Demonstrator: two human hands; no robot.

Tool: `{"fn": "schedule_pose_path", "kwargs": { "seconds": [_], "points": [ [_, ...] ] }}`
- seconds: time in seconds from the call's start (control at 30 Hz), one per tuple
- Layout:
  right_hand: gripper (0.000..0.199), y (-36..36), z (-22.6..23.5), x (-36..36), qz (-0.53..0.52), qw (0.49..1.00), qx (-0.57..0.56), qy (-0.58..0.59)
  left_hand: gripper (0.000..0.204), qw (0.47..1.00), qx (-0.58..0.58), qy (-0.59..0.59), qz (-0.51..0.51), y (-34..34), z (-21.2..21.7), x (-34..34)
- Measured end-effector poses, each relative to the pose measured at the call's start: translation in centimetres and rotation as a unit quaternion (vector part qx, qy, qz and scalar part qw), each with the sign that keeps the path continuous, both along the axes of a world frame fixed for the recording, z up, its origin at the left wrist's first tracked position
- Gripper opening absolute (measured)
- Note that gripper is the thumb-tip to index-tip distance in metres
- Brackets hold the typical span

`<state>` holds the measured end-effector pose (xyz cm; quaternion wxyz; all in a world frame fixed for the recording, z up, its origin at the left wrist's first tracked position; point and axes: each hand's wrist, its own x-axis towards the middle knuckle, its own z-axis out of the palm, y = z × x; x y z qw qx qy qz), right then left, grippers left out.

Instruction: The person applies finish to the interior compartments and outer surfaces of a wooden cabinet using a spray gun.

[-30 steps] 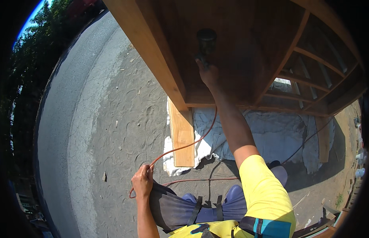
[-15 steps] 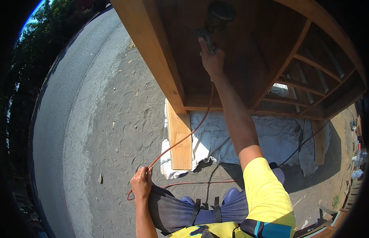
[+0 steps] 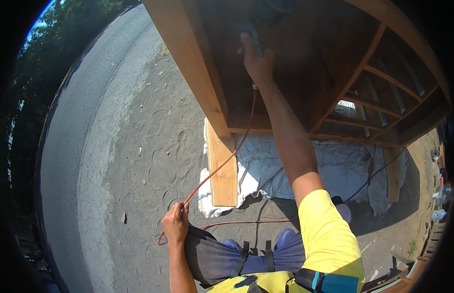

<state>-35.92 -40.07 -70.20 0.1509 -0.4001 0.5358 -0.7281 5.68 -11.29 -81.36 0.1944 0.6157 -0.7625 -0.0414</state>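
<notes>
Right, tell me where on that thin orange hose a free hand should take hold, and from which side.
Probably best on the slack middle stretch of the thin orange hose, coming from the bare pavement side on the person's left. There it hangs free between the right hand, which holds the dark power tool, and the left hand. The pale wooden leg blocks the other side, so close the grip around it sideways.

Right arm fully extended toward upper center of frame, right hand (image 3: 258, 61) fisted in a grip; left hand (image 3: 175, 224) low at lower left, fingers curled closed.
</notes>
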Motion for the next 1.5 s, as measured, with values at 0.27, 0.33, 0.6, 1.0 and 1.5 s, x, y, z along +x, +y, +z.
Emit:
{"fn": "schedule_pose_path", "kwargs": {
  "seconds": [0.27, 0.33, 0.6, 1.0, 1.5],
  "points": [
    [0.057, 8.7, -2.7, -1.1, 0.076, 0.975, 0.203, 0.043, 0.016, 1.0, 0.011, -0.013, -0.019, -0.5, -0.3, -0.3],
    [0.059, 11.6, -4.8, 0.8, 0.065, 0.962, 0.263, 0.017, 0.016, 1.0, 0.007, -0.022, -0.007, -0.5, -0.2, -0.1],
    [0.038, 19.0, -17.8, 0.0, -0.13, 0.957, 0.209, 0.153, 0.018, 0.996, 0.028, 0.017, -0.081, -2.4, -1.8, -1.9],
    [0.044, 37.4, -11.2, 0.4, -0.311, 0.904, 0.276, 0.098, 0.024, 0.978, 0.075, 0.04, -0.192, -5.9, -5.3, -2.2],
    [0.074, 45.3, -1.0, -8.0, -0.396, 0.873, 0.281, 0.03, 0.025, 0.947, 0.076, 0.052, -0.308, -8.0, -6.7, -5.6]
  ]
}}
